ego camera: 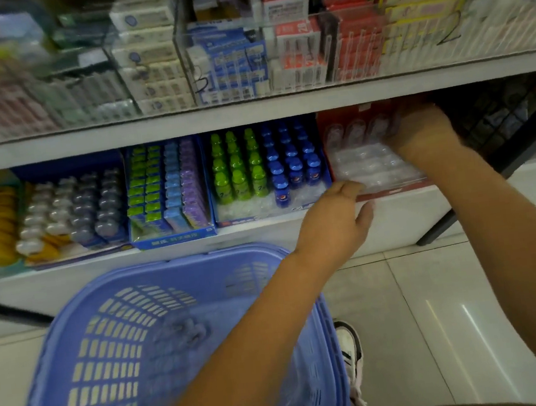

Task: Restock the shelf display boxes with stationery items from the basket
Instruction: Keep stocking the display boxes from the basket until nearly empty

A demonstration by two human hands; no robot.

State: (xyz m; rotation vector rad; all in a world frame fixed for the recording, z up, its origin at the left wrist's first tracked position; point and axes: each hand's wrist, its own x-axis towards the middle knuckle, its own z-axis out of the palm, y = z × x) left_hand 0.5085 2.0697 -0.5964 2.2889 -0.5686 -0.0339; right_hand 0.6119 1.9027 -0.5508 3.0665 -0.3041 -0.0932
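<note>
Reaching into the big white shelf (250, 118), a person works on its lower level with both hands. Below the left hand, closer to the person, sits the blue basket (73, 325).

To the left of the left hand there is a row of display boxes. The nearest one, the bottle box (261, 215), has green and blue little bottles in it and only a few open spots at the front. The boxes past it look full. I think those are done.

The red box (392, 190) is right at the hands. Inside it is a clear tray (369, 164), and most of its cups look bare. I think this box needs the most filling.

The left hand (335, 218) holds the front edge of the red box, with bent fingers on top and the thumb under. The right hand (419, 135) is deep at the back of the same box, under the upper board. Its fingers are hidden, so I cannot tell if it holds anything.

A few small dark things (178, 336) lie in the basket bottom, too blurry to name. So there seems to be more stock to put out.
</note>
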